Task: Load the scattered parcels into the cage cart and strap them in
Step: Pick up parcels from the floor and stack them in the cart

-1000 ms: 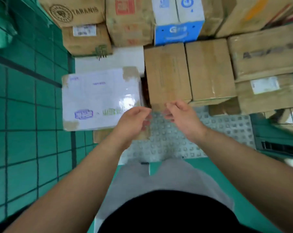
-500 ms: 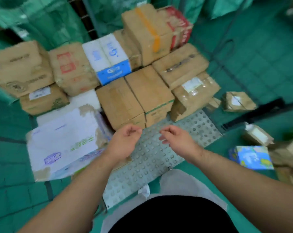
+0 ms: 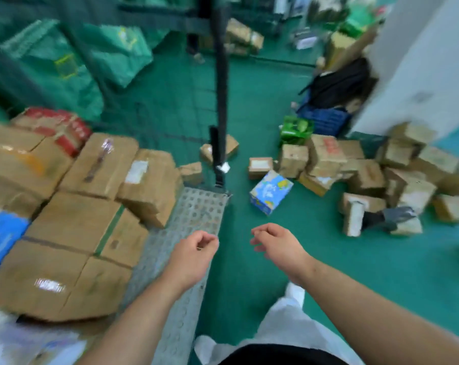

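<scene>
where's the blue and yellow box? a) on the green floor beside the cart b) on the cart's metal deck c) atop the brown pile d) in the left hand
a: the blue and yellow box lies on the green floor, off the cart's metal deck.

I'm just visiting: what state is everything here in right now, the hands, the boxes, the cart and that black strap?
Left hand: grip loose, fingers curled, holding nothing.
Right hand: grip loose, holding nothing.
Cart boxes: stacked on the cart, unstrapped.
Cart floor: near edge bare.
Strap: hanging loose.
Blue box: on the ground, not loaded.
Pile: scattered on the ground, not loaded.
</scene>
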A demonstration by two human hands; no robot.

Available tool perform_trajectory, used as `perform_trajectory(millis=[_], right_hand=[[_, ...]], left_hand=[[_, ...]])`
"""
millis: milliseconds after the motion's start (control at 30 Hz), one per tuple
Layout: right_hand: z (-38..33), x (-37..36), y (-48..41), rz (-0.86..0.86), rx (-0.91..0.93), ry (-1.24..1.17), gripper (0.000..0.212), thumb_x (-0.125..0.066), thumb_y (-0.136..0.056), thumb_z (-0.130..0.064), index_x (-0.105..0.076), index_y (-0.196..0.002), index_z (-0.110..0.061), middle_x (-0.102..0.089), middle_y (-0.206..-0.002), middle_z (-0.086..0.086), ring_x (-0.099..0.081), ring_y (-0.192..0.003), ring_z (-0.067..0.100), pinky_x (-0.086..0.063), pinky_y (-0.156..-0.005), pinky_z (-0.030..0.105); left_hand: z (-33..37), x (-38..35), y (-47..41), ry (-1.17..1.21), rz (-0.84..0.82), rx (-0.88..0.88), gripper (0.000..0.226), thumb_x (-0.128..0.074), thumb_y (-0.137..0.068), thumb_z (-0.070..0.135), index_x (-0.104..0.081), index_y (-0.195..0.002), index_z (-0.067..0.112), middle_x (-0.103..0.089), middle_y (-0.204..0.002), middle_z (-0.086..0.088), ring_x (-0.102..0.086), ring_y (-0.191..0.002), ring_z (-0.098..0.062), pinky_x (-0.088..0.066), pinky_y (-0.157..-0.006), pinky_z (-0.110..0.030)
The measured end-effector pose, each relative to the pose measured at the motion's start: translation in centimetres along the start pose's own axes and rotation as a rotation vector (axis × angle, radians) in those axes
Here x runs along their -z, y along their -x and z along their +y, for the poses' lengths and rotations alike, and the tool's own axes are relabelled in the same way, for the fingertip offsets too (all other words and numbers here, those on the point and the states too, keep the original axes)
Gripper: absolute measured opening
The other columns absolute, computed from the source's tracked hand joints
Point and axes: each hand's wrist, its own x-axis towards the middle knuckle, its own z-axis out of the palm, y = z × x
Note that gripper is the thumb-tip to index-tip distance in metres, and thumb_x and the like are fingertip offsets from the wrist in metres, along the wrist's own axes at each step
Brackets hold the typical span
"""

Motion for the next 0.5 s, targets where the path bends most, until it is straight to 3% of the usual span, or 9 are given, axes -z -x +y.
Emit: perform_trajectory(millis=[100, 200, 267, 367, 500], right_hand=[[2.0, 7.7, -0.7, 0.112, -0.042, -0.116, 0.015, -0.056, -0.099, -0.024, -0.068, -0.100, -0.016, -0.075, -0.096, 0.003, -0.063, -0.080, 0.014, -0.045, -0.064, 0.025], [5.0, 16.6, -2.1, 0.211, -0.083, -0.233, 0.013, -0.057, -0.099, -0.025, -0.068, -0.096, -0.019, -0.075, -0.093, -0.003, -0.064, -0.079, 0.014, -0.046, -0.064, 0.024], [6.7, 21.6, -3.2, 0.269, -0.112, -0.262, 0.013, -0.056, -0.098, -0.024, -0.068, -0.096, -0.018, -0.075, -0.091, -0.003, -0.062, -0.076, 0.014, -0.045, -0.060, 0.023], [10.2, 31.0, -5.2, 0.357, -0.174, -0.291, 0.016, -0.053, -0.096, -0.022, -0.068, -0.098, -0.016, -0.076, -0.092, 0.002, -0.060, -0.072, 0.015, -0.043, -0.054, 0.021], [12.3, 40.3, -7.1, 0.398, -0.255, -0.317, 0.018, -0.052, -0.096, -0.025, -0.067, -0.098, -0.016, -0.075, -0.096, 0.001, -0.059, -0.073, 0.016, -0.045, -0.062, 0.025]], left_hand=[[5.7, -6.1, -2.4, -0.074, -0.079, -0.057, 0.008, -0.067, -0.097, 0.024, -0.071, -0.090, 0.025, -0.069, -0.082, 0.006, -0.062, -0.076, -0.009, -0.046, -0.067, -0.014], [11.3, -14.5, -5.2, -0.139, -0.202, -0.064, 0.007, -0.067, -0.096, 0.027, -0.073, -0.093, 0.025, -0.073, -0.086, 0.005, -0.069, -0.085, -0.017, -0.050, -0.077, -0.026], [13.9, -19.3, -6.8, -0.161, -0.272, -0.008, 0.009, -0.067, -0.094, 0.032, -0.072, -0.094, 0.025, -0.076, -0.094, -0.001, -0.072, -0.088, -0.018, -0.050, -0.076, -0.032], [18.6, -28.5, -9.8, -0.212, -0.351, 0.018, 0.017, -0.067, -0.087, 0.040, -0.072, -0.094, 0.026, -0.077, -0.099, -0.004, -0.072, -0.083, -0.017, -0.048, -0.073, -0.032], [24.9, -36.7, -12.0, -0.259, -0.427, 0.008, 0.012, -0.062, -0.099, 0.028, -0.071, -0.099, 0.019, -0.076, -0.101, -0.001, -0.071, -0.084, -0.013, -0.051, -0.081, -0.032]])
